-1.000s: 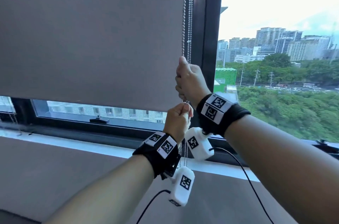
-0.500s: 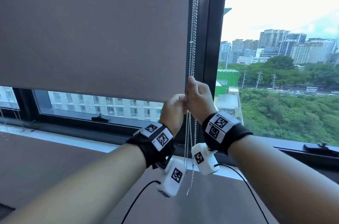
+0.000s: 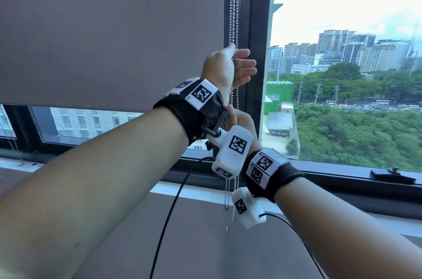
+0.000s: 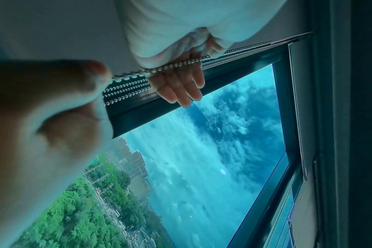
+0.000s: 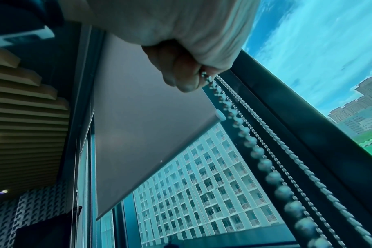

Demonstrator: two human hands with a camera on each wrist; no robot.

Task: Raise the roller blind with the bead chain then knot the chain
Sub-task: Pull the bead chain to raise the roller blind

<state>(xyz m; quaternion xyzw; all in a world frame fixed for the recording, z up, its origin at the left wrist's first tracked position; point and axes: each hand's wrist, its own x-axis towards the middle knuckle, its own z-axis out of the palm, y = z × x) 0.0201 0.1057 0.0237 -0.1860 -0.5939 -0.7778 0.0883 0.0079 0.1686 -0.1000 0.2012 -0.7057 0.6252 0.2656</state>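
Observation:
The grey roller blind (image 3: 114, 39) covers most of the left window, and its bottom edge leaves a strip of glass showing. The bead chain (image 3: 234, 4) hangs beside the dark frame post. My left hand (image 3: 237, 59) is the upper one. Its fingers (image 4: 181, 87) are straight and spread, with the chain (image 4: 174, 64) lying across them under the thumb. My right hand (image 3: 245, 122) is below, half hidden behind the left wrist camera. It grips the chain (image 5: 263, 164) in a fist (image 5: 181, 67). Slack chain (image 3: 230, 210) dangles under both wrists.
The dark frame post (image 3: 258, 50) stands just right of the chain. A pale sill (image 3: 182, 192) runs under the window, with a black latch (image 3: 392, 176) on the right frame. Black cables (image 3: 169, 214) hang from the wrist cameras. Thinner chains (image 5: 287, 151) run beside the gripped one.
My left hand has let go, risen from beside the right hand to above it, and spread its fingers. The right hand has come down holding the chain. The blind's edge sits a little higher.

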